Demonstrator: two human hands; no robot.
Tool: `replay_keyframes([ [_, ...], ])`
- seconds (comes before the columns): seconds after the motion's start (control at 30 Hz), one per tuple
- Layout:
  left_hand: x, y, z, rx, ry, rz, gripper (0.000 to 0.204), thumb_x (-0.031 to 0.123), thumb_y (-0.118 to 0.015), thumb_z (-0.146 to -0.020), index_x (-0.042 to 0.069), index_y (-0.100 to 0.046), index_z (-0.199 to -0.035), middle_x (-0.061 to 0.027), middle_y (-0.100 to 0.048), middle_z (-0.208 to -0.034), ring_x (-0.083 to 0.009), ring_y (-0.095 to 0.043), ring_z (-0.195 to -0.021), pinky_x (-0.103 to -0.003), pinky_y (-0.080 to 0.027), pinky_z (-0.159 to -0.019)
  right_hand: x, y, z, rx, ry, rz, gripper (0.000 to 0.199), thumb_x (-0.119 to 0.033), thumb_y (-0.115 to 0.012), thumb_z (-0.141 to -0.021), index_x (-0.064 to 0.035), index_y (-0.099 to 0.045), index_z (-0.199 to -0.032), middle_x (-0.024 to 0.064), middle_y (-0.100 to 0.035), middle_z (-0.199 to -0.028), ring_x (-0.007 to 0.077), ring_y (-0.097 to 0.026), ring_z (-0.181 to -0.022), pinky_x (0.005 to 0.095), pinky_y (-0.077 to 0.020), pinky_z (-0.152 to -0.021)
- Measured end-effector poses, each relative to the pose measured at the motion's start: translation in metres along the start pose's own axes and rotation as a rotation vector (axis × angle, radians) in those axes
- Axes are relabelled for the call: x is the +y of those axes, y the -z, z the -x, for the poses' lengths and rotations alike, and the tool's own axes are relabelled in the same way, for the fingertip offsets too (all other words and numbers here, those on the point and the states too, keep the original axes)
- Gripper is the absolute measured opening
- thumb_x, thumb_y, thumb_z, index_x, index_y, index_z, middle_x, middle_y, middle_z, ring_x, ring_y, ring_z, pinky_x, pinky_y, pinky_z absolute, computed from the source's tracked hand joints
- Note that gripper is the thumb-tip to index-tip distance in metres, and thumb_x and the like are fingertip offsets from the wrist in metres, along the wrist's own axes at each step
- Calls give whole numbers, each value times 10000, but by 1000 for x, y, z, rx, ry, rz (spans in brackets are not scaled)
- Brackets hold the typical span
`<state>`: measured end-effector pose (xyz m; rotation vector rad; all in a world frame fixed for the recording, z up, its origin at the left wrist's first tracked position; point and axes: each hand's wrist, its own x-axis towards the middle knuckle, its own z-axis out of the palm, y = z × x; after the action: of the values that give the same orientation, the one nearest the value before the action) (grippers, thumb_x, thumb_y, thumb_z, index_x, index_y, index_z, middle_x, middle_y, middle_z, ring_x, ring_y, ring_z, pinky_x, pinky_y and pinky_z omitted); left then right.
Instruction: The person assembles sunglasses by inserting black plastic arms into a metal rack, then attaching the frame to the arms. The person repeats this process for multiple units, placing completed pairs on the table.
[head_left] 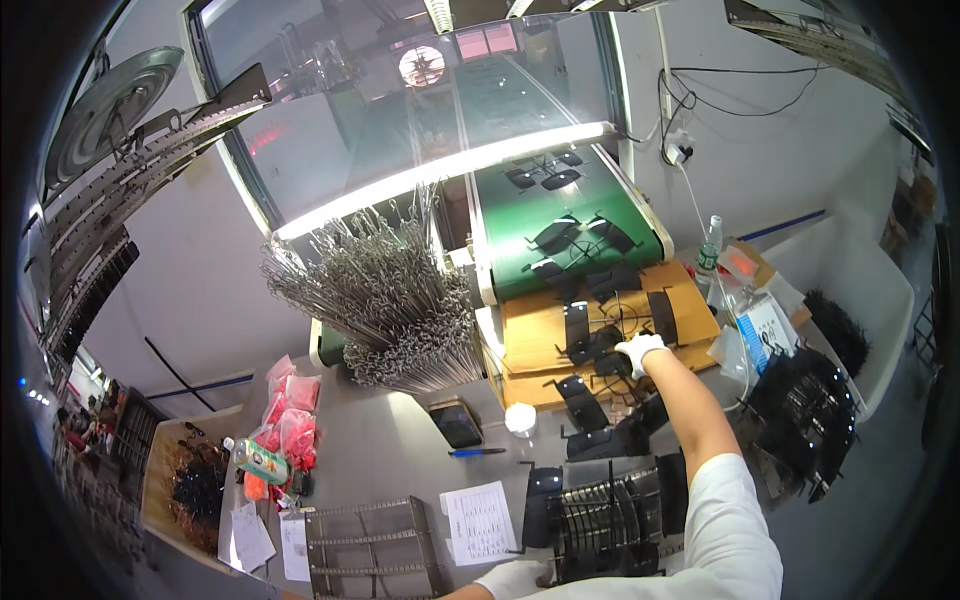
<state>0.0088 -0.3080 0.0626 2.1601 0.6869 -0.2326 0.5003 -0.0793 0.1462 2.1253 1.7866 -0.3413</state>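
Black parts [577, 330] lie in a cluster on the cardboard [530, 345], at the near end of the green belt [505, 240], which carries more of them. The right hand [640, 352], in a white glove, has its fingers at the cluster; whether they grasp a part, I cannot tell. The left hand [515, 579], also gloved, is just beside a black stack [541, 505] on the near desk [375, 425]; its grip is unclear. Left of the stack are a sheet [478, 525] and a rack [365, 540]. Farther off lie a pen [478, 452] and phone [456, 424], then dense wires [370, 290]. Red bags [297, 432] sit left, a dark heap [800, 415] right
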Motion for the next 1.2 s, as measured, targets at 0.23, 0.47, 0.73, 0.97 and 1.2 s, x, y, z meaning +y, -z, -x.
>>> replay_keyframes([
  [0.23,60,48,-13,-179,95,-235,369,377,-581,-913,66,-734,-1041,-209,-729,-1006,-360,-716,-949,-455,-565,-823,-3,10,39,239,104,-110,661,-200,-864,-706,-130,-616,-1314,199,-656,-1258,382,-627,-1204,467,-529,-1001],
  [0.47,47,15,0,-9,213,-123,506,496,-517,-935,56,-765,-949,-240,-740,-939,-414,-727,-914,-518,-570,-812,-14,-6,65,454,56,-39,465,-44,-733,-749,-75,-611,-1197,201,-615,-1160,380,-609,-1129,452,-525,-936],
  [0.73,65,43,19,142,263,-87,433,539,-624,-881,139,-784,-930,-180,-744,-875,-385,-723,-824,-457,-579,-771,-8,27,91,109,115,-93,730,-127,-900,-626,-98,-649,-1311,210,-650,-1301,362,-634,-1214,444,-538,-1014],
  [0.97,58,30,15,223,284,-146,313,385,-589,-908,134,-768,-855,-177,-730,-811,-396,-708,-770,-474,-557,-685,-9,18,104,240,232,5,601,-55,-820,-679,-97,-648,-1253,197,-635,-1236,387,-620,-1186,445,-530,-997],
  [1.2,27,14,49,171,344,-160,354,412,-573,-914,115,-763,-885,-182,-746,-889,-397,-718,-855,-498,-559,-768,2,-25,113,159,248,-122,641,-95,-823,-663,-90,-598,-1263,215,-629,-1193,391,-615,-1168,445,-522,-997],
])
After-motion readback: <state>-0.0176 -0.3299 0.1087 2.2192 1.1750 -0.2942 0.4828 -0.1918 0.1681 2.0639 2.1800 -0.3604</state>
